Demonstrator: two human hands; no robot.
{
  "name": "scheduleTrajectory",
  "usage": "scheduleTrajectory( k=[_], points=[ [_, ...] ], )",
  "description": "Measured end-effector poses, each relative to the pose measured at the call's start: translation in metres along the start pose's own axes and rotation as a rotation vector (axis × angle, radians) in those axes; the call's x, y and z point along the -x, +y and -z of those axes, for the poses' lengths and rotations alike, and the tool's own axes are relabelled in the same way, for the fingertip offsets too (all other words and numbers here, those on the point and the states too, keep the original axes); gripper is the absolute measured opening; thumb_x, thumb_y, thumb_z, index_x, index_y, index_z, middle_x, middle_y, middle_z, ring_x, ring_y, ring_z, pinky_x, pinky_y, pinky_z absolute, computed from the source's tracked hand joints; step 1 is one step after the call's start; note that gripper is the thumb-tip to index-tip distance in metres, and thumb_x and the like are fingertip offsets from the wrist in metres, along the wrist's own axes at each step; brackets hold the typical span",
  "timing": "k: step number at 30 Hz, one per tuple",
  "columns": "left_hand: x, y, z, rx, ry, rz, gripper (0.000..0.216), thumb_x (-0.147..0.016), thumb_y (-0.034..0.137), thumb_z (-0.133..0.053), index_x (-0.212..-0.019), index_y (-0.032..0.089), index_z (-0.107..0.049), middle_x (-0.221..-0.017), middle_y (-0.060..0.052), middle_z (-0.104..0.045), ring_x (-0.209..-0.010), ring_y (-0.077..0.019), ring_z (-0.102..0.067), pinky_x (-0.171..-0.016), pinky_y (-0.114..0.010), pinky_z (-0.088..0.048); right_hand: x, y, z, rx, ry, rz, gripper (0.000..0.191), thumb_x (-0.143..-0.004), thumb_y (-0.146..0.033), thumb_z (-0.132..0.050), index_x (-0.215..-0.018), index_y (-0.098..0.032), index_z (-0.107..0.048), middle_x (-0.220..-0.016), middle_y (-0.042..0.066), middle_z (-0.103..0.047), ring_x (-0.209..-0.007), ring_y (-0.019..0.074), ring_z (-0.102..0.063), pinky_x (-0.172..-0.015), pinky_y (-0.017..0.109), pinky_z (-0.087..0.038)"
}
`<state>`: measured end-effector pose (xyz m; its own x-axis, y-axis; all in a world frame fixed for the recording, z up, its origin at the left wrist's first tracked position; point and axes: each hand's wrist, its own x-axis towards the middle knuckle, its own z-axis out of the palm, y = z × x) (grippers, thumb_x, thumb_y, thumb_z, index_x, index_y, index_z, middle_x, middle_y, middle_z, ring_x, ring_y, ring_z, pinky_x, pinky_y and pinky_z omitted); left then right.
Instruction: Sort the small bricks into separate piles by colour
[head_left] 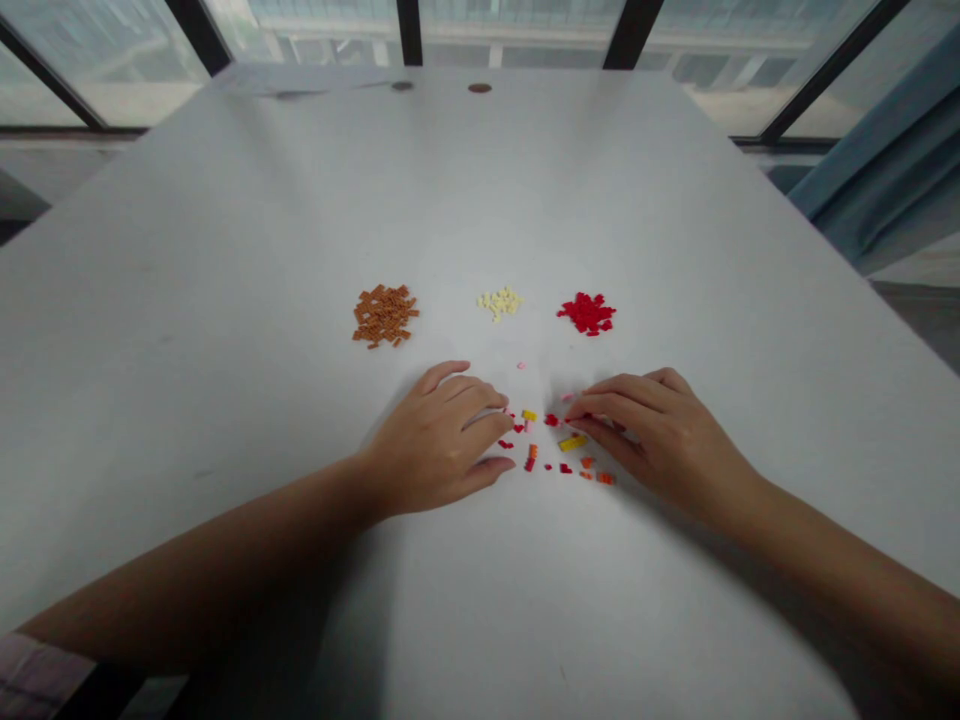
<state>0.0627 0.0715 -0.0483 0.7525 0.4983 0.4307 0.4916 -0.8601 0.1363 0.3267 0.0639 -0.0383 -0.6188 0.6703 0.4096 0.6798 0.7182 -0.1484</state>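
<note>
My left hand lies palm down on the white table, fingers stretched toward a scatter of tiny mixed bricks in red, orange, yellow and pink. My right hand rests on the other side of that scatter, fingers extended, their tips touching a red piece and close to a yellow brick. Neither hand grips anything that I can make out. Farther back lie three sorted heaps: orange-brown bricks, pale yellow bricks and red bricks. A single pink piece sits between heaps and scatter.
Two small dark round marks sit near the table's far edge. Windows with dark frames run behind it. A blue-grey curtain hangs at the right.
</note>
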Motion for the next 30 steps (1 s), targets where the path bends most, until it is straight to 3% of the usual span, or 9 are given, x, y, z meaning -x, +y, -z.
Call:
scheduleTrajectory(
  k=[4,10,15,25,30],
  points=[
    [0.001,-0.001,0.000,0.006,0.006,-0.009,0.023,-0.094,0.037,-0.056,-0.101,0.016,-0.064,-0.108,-0.008,-0.071,-0.101,-0.0207,-0.064,-0.107,-0.044,-0.039,-0.006,0.016,0.010,0.075,0.101,-0.094,0.008,-0.094,-0.024,-0.059,-0.090,-0.022,-0.066,-0.083,0.003,-0.071,-0.063,0.0155,-0.063,-0.064,0.033,-0.046],
    [0.001,0.000,0.000,-0.003,-0.009,0.006,0.023,-0.094,0.038,-0.055,-0.100,0.018,-0.064,-0.108,-0.008,-0.071,-0.102,-0.0200,-0.064,-0.108,-0.044,-0.039,-0.019,0.067,0.003,0.078,0.114,-0.244,0.012,-0.091,-0.029,-0.060,-0.084,-0.026,-0.069,-0.077,0.004,-0.069,-0.058,0.0187,-0.061,-0.055,0.034,-0.047],
    [0.001,0.001,0.001,0.007,0.003,0.006,0.023,-0.094,0.038,-0.055,-0.100,0.017,-0.064,-0.107,-0.008,-0.072,-0.100,-0.0200,-0.064,-0.107,-0.043,-0.039,-0.030,0.084,-0.008,0.101,0.136,-0.268,0.016,-0.092,-0.028,-0.056,-0.097,-0.027,-0.071,-0.079,0.005,-0.071,-0.059,0.0207,-0.063,-0.054,0.035,-0.046],
    [0.001,-0.001,0.001,0.023,0.000,0.005,0.022,-0.094,0.036,-0.056,-0.101,0.016,-0.064,-0.107,-0.008,-0.071,-0.101,-0.0200,-0.064,-0.107,-0.042,-0.038,-0.034,0.056,0.009,0.074,0.128,-0.299,0.016,-0.091,-0.024,-0.058,-0.097,-0.027,-0.072,-0.092,0.004,-0.077,-0.073,0.0244,-0.071,-0.059,0.036,-0.049],
    [0.002,-0.001,0.000,0.029,-0.002,0.004,0.022,-0.093,0.036,-0.057,-0.101,0.016,-0.065,-0.107,-0.008,-0.071,-0.101,-0.0208,-0.064,-0.107,-0.043,-0.038,-0.031,0.017,0.016,-0.107,-0.065,-0.061,0.012,-0.091,-0.026,-0.059,-0.088,-0.024,-0.071,-0.080,0.001,-0.075,-0.069,0.0183,-0.070,-0.065,0.032,-0.052]
  ],
)
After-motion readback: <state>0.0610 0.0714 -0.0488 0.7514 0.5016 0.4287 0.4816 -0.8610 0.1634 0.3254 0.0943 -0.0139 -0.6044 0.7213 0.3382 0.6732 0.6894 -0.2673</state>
